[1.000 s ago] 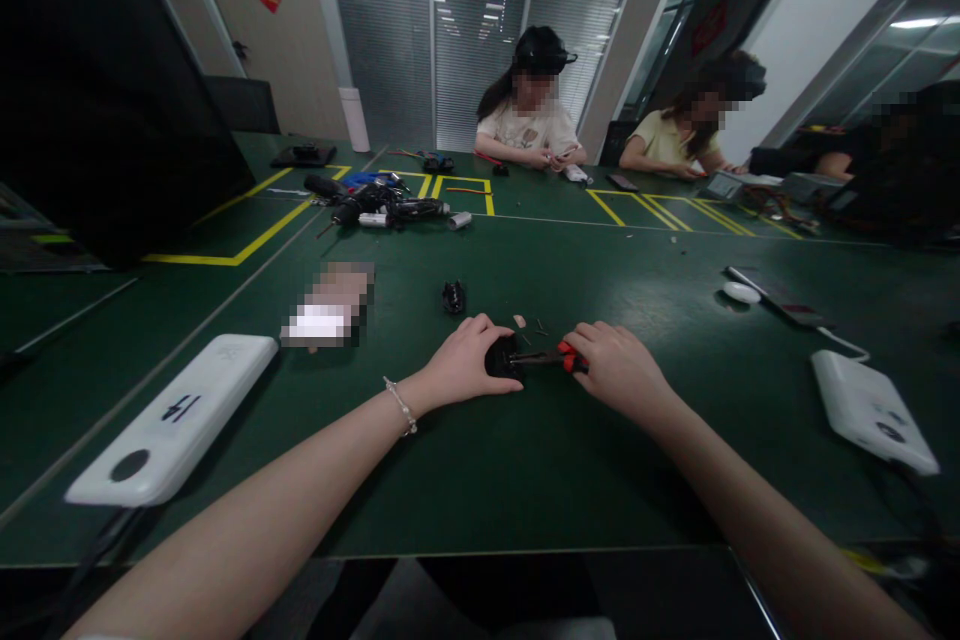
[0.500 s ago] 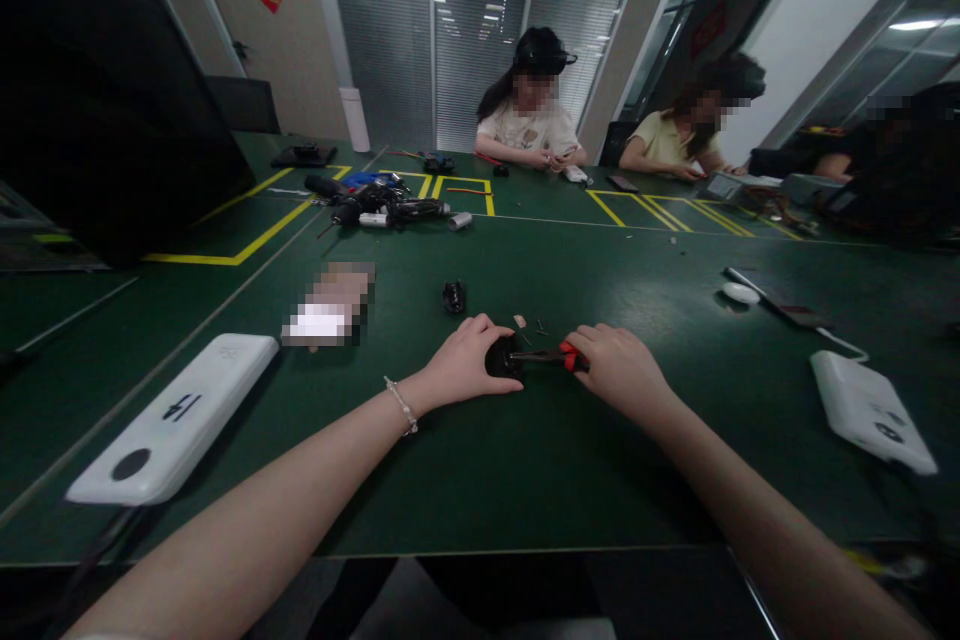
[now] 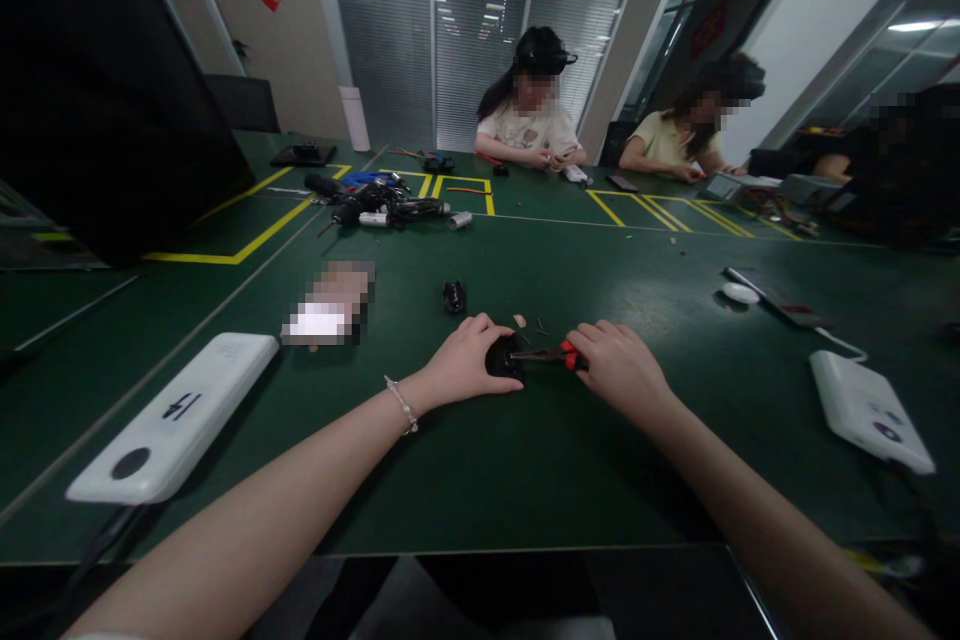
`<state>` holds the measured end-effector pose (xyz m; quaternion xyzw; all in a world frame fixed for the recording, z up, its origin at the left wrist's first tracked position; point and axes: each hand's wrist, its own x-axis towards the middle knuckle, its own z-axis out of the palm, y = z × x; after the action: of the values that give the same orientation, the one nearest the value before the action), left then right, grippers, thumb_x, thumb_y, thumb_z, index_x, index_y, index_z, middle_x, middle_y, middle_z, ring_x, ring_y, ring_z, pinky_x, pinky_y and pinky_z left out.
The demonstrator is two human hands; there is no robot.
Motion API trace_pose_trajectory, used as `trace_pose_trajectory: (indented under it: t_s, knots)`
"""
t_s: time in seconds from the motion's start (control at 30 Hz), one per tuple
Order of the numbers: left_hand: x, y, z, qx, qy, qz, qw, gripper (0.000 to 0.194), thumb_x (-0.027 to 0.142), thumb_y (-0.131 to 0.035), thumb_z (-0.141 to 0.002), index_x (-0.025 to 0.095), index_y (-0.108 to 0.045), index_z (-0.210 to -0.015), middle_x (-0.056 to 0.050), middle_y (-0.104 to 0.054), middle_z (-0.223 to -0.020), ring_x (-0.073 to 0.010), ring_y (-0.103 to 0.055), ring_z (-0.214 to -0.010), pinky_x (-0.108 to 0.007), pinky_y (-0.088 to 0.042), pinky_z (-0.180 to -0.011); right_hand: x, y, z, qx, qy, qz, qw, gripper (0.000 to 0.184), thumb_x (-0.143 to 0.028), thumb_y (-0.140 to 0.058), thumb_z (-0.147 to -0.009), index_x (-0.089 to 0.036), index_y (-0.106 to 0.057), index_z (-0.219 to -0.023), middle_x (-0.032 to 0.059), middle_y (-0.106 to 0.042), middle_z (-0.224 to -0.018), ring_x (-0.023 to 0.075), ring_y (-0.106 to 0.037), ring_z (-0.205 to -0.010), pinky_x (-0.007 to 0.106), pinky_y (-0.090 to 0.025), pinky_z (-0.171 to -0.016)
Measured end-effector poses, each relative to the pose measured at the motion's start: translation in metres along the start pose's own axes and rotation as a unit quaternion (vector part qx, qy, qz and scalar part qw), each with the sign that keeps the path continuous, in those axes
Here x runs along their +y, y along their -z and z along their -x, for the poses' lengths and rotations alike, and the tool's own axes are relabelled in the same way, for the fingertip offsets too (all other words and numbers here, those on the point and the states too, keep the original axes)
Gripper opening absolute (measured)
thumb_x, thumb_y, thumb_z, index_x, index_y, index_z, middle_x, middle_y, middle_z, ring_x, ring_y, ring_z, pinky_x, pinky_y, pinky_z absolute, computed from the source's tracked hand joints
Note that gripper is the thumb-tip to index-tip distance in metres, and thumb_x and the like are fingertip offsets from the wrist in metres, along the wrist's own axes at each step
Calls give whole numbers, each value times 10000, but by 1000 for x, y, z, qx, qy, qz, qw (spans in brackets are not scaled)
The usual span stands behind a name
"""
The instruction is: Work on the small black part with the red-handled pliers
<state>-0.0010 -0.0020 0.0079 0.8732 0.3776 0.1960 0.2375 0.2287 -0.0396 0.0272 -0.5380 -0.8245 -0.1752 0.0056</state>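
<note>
Smooth and dark green, with a dull sheen, the surface (image 3: 480, 480) spreads away from a straight near edge. Toward its near left lies a long white plastic case (image 3: 217, 375) with rounded corners, a black disc and a handwritten mark; a squarer white case (image 3: 874, 410) sits on the right.

Between them, the left hand (image 3: 466, 360), a beaded bracelet (image 3: 402, 407) at its wrist, curves thumb and forefinger into a wide C, gripping a small black part (image 3: 498, 357) against the surface. The right hand (image 3: 619, 360) has its fingers wrapped round the red-and-black handles of slim metal pliers (image 3: 541, 356), whose tapered tips reach into the black part; whether they pinch anything is too small to tell.

Just beyond lie a flat pinkish chip (image 3: 520, 320) and thin pins (image 3: 540, 326), then a glossy, ridged black piece (image 3: 454, 297). Farther off, tools and dark parts are heaped near yellow tape (image 3: 238, 255). Co-workers sit along the far side, before slatted blinds (image 3: 382, 40) behind glass.
</note>
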Motion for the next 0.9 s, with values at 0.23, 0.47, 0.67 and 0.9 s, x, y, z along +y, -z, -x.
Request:
trace_pose_trajectory:
  t_s: [0.23,0.47,0.67,0.9]
  knots:
    - [-1,0,0,-5,4,4,1000,663,587,-598,-630,233,-451,-1171,-46,-447,-1040,-241,-455,-941,-372,-437,-760,0,0,-1,-14,-2,-11,1000,224,-197,-583,-663,-183,-579,-887,50,-597,-873,199,-499,-774,328,-371,-679]
    - [-1,-1,-1,0,-2,-2,1000,657,573,-613,-629,227,-455,-1165,-50,-450,-1036,-241,-459,-931,-376,-438,-760,-1,1,0,1,5,15,1000,236,-191,-589,-658,-182,-580,-893,55,-596,-879,213,-498,-797,334,-368,-681]
    - [-1,-3,0,13,-10,-12,1000,645,554,-623,-633,229,-454,-1164,-54,-450,-1031,-246,-460,-936,-386,-428,-778,-2,2,-1,-3,4,10,1000,206,-183,-585,-657,-179,-585,-864,48,-599,-842,203,-500,-770,323,-361,-663]
    - [-1,-2,0,8,-7,-7,1000,654,572,-613,-629,227,-457,-1162,-50,-453,-1021,-240,-463,-927,-375,-434,-765,-2,2,-1,-7,2,9,1000,207,-182,-585,-662,-181,-586,-869,48,-600,-849,203,-500,-768,325,-362,-663]
